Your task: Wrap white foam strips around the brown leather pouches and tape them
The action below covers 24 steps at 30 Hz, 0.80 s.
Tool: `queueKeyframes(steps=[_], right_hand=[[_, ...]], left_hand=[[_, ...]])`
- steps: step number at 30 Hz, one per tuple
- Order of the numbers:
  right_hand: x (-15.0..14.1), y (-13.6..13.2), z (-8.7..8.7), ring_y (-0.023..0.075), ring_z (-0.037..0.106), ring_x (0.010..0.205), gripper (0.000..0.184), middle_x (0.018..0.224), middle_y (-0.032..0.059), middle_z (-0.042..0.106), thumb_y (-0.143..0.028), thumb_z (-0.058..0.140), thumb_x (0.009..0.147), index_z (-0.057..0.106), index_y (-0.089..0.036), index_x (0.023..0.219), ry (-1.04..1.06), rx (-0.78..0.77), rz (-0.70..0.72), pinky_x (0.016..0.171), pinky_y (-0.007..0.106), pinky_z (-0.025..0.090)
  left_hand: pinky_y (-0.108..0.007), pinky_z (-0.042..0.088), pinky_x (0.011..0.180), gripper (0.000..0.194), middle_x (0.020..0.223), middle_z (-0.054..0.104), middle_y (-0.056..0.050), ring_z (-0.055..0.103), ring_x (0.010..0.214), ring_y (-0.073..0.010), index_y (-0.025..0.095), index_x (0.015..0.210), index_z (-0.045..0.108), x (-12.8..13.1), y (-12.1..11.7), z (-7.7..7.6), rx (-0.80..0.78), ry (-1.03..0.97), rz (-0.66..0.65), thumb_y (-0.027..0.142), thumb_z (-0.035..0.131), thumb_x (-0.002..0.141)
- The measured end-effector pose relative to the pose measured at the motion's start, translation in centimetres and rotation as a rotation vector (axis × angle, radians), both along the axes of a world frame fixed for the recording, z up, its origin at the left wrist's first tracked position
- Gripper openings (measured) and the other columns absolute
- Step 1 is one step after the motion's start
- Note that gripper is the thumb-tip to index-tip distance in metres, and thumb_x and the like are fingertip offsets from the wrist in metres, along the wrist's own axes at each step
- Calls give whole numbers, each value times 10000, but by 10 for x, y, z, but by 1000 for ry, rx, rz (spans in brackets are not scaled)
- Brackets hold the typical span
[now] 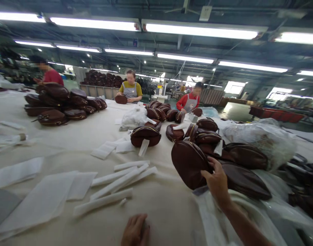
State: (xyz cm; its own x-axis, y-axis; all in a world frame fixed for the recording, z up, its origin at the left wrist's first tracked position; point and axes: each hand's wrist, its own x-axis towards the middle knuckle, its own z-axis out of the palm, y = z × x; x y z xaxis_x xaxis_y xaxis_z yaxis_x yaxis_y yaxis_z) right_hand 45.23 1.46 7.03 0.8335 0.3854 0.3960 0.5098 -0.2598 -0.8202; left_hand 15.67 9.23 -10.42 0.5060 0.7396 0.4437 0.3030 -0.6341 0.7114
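Observation:
My right hand (218, 181) is closed on the edge of a dark brown round leather bag (188, 164), thumb on its face and fingers at the rim. The bag is tilted, its zipper side toward the back. More brown bags (245, 179) lie right behind and beside this hand. Low in the view, my left hand (135, 230) rests close to the tabletop with its fingers curled together; nothing shows in them. Ahead of it lie several white paper rolls (120, 182). Another zipped bag (146, 136) stands beyond them, a white strip hanging from its front.
White paper sheets (40, 198) are spread at left on the pale table (169, 212). A bag pile (53, 102) stands at the back left. Clear plastic (261, 141) is heaped at right. Across the table, a person (130, 89) and another person (189, 100) handle bags.

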Motion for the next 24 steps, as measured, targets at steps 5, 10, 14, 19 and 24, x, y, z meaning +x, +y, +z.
queueKeyframes(steps=[5, 10, 14, 19, 24], right_hand=[[-131, -90, -36, 265, 572, 1015, 531, 1149, 111, 574, -404, 559, 755, 471, -199, 1237, -13, 24, 63, 872, 403, 473], [-214, -131, -62, 271, 549, 1110, 637, 1241, 112, 535, -271, 618, 757, 384, -212, 1346, -110, -109, 490, 890, 376, 506], [-221, -130, -41, 235, 544, 1138, 541, 1232, 123, 550, -145, 544, 802, 409, -190, 1325, -310, -52, 838, 913, 346, 514], [-179, -120, -14, 183, 590, 954, 316, 1022, 95, 595, -63, 470, 836, 562, -196, 1107, -496, 64, 718, 824, 316, 531], [-122, -134, -20, 205, 566, 945, 321, 1014, 103, 567, -99, 485, 849, 536, -195, 1151, -641, 55, 586, 793, 356, 519]], left_hand=[[-378, 526, 792, 536, 979, 654, -119, 620, 892, -260, 148, 1030, 629, -1, -24, 59, -681, -104, -47, 595, 557, 744], [-359, 466, 913, 629, 1263, 537, -114, 516, 1136, -273, 150, 1240, 500, -8, -55, 122, -887, -385, -255, 615, 485, 817], [-351, 457, 905, 518, 1090, 632, -88, 565, 1027, -265, 128, 1136, 581, -18, -48, 153, -773, -171, -420, 530, 549, 811], [-359, 458, 921, 440, 1088, 638, -77, 583, 1004, -239, 163, 1217, 551, -21, -48, 168, -451, 194, -434, 366, 536, 827], [-357, 483, 906, 348, 1128, 620, -54, 587, 1006, -203, 239, 1227, 544, -19, -62, 156, -55, 253, -356, 258, 434, 898]])
